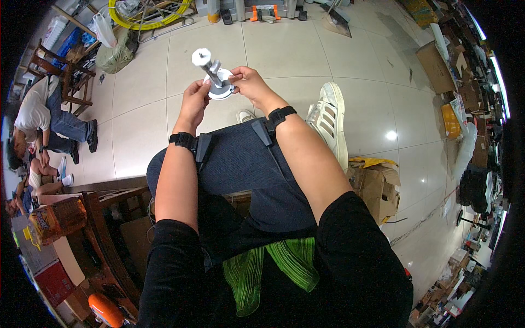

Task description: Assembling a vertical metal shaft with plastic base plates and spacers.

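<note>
A: Where's the mount (219, 83)?

B: Up in the air, over the pale floor (284, 49), just beyond the bent leg (235, 150). Both hands have it.

A: How is each one set?

B: The left hand (194, 104) pinches the left side of the round base (220, 95), thumb at the rim. The right hand (252, 86) grips the right side, fingers bent in at the edge. They sit near each other, clamped on the base from either side.

A: And the stem (212, 75)?

B: Grey, rising from the base and tilted toward the far left, with a white knob (201, 57) at its end.

A: Anything on the wrists?

B: A black strap (182, 140) on each.

A: What else is about?

B: A white shoe (332, 117) to the right of the right hand, and a torn carton (377, 191) nearer, also on the right. On the far left there's a yellow coil (143, 25), with a green sack (116, 54) just beside it. A dustpan (339, 24) stands at the far right.

A: Anyone else around?

B: A person (37, 106) in a white top, leaning forward on the left, near a wooden chair (79, 87).
</note>
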